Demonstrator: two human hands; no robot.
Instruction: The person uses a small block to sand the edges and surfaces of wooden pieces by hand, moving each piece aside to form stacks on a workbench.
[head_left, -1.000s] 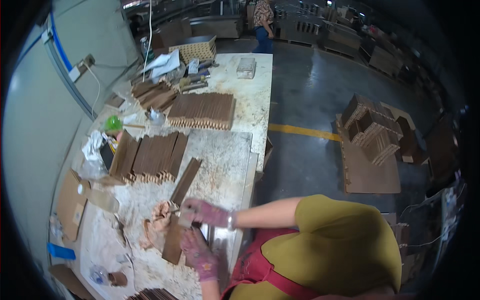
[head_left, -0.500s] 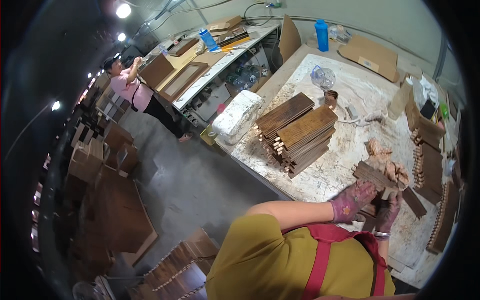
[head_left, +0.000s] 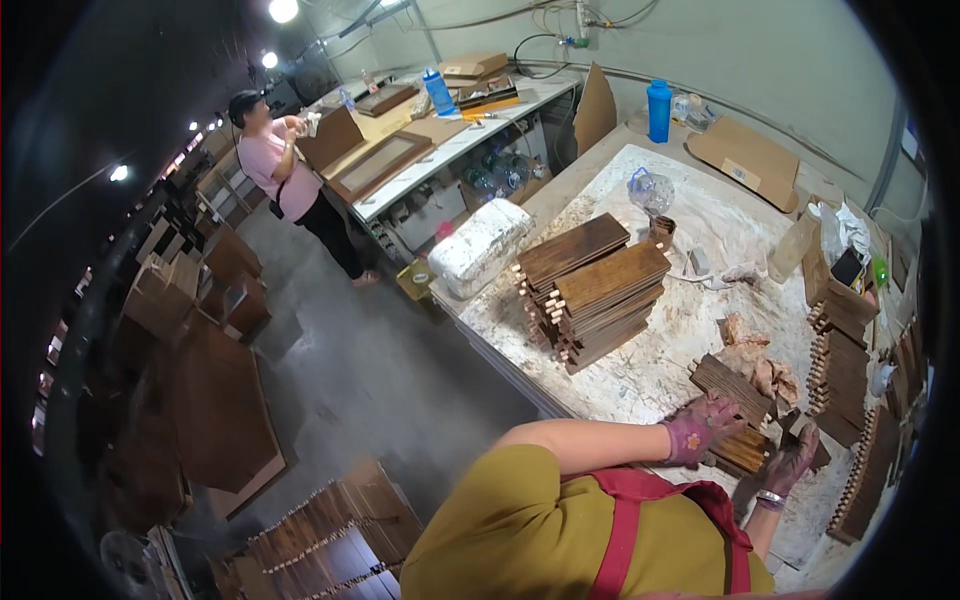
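Note:
My left hand (head_left: 704,428), in a stained purple-pink glove, lies over the left end of a brown wooden board (head_left: 742,451) and grips it. At that board's right end is my right hand (head_left: 792,462), gloved too, its fingers bent round something mostly hidden by the palm. Just beyond both hands lies another dark wooden board (head_left: 733,386). A crumpled, stained tan cloth (head_left: 768,372) sits behind it. To the left stands a stack of wooden boards (head_left: 610,290) with pale pegs along their ends.
More pegged boards (head_left: 843,385) line the table's right side. A white wrapped block (head_left: 482,247) sits at the left edge, a blue bottle (head_left: 658,112) and flattened cardboard (head_left: 745,160) at the back. Another person (head_left: 285,180) stands at the far bench. Wooden panels (head_left: 225,400) stand on the left floor.
My hands have moved apart, and more of the board between them shows. The pale piece seen earlier at my right hand is out of sight. The view has shifted slightly.

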